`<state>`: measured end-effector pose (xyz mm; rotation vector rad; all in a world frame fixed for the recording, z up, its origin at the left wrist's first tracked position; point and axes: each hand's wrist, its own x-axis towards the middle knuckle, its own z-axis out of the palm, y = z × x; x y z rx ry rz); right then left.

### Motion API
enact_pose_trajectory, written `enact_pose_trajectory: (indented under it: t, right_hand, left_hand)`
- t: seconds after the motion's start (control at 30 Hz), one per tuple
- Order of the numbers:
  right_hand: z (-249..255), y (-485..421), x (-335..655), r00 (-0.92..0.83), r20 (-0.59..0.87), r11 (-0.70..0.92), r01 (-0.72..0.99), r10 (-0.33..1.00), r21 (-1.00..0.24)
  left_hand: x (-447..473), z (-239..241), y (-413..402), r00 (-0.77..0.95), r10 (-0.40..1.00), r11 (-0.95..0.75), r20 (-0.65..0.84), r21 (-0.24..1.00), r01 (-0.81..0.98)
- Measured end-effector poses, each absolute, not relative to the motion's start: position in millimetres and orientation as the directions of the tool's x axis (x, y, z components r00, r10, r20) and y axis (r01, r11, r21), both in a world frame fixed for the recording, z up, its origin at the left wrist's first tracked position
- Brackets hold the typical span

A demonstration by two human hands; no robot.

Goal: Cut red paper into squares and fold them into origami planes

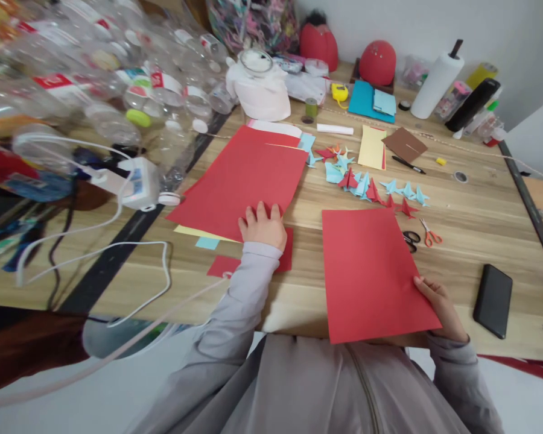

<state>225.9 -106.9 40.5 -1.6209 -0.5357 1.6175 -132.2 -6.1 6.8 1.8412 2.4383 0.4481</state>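
The left hand (263,226) lies palm down on the near right corner of the red paper stack (239,181), four fingers slightly spread and gripping nothing. The right hand (438,304) pinches one loose red sheet (371,277) by its right edge, thumb on top; its other fingers are mostly hidden, so how far they close cannot be told. How many sheets lie under the left fingers cannot be counted; one yellow edge (203,232) and one light-blue corner (207,242) show below them, left of the hand.

Just beyond the right fingers are two pairs of scissors, one orange-handled (429,234) and one black-handled (411,241), the latter partly under the loose sheet. One black phone-like slab (493,301) rests to their right on the desk (305,271).

Farther out from both hands stand small folded paper figures (362,184), red and light blue; three blue ones form a row at the right end, while the rest overlap too much to count. Beyond them come one black pen (409,164), one brown square (405,143) and one yellow tape measure (339,92). Farthest are two red domed objects (378,62) and, left of the left hand, many plastic bottles (113,123).
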Motion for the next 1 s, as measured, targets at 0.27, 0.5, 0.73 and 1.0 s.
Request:
enact_pose_trajectory:
  t: [0.27,0.5,0.73,1.0]
  right_hand:
    - [33.9,-120.8,222.1,0.064,-0.683,-0.643,-0.281,0.728,-0.712]
    - [8.0,-103.9,241.0,0.255,-0.238,-0.323,0.376,0.937,-0.868]
    - [-6.0,-50.2,249.6,-0.118,0.238,0.174,0.958,0.964,-0.23]
    - [-3.7,-43.3,253.8,-0.045,0.321,0.042,0.999,0.946,0.015]
  left_hand:
    - [-105.1,9.6,-45.5,0.498,0.785,-0.617,0.368,0.531,0.581]
    - [-110.3,-11.4,-62.2,0.545,0.738,-0.612,0.397,0.734,0.294]
    - [-117.0,-10.4,-64.4,0.421,0.814,-0.534,0.401,0.801,0.271]
    - [-114.5,-11.5,-63.8,0.433,0.815,-0.524,0.386,0.809,0.267]
